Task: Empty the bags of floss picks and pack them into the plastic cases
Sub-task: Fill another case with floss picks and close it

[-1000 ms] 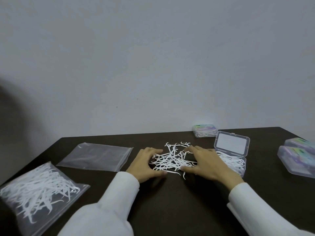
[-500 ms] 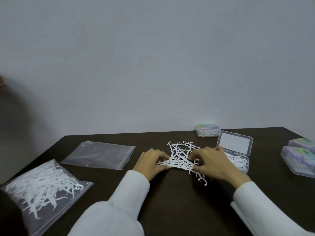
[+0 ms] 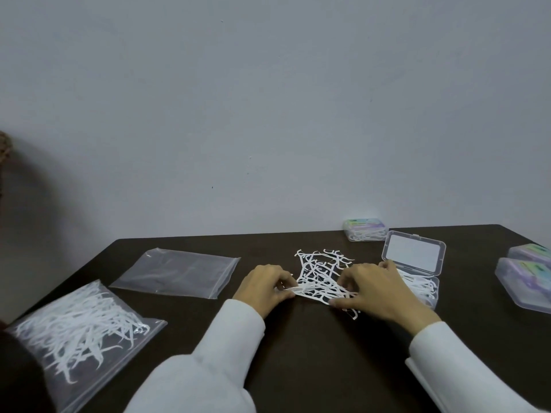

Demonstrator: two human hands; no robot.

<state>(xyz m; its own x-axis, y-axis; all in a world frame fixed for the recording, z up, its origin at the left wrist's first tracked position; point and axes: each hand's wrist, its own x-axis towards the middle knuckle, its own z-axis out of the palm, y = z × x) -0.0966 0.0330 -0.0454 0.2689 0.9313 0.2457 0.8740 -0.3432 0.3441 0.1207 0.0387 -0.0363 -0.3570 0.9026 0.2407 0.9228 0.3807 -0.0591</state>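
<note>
Floss picks, thin white light plastic in a tangled pile left of the open clear plastic case, probably snag; left hand and right hand pinch the near edge.

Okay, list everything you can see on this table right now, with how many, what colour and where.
Loose floss picks: one pile, white, table centre, between the hands.
Open case: one, clear, lid up, partly filled, right of the pile.
Closed cases: one at the back by the wall, two at the right edge, clear with pastel labels.
Empty bag: one, clear, flat, left of centre.
Full bag: one, clear, holding white picks, near left corner.
Table: one, dark brown.
Wall: grey.
Left hand: pinching picks.
Right hand: pinching picks.
White sleeves.
</note>
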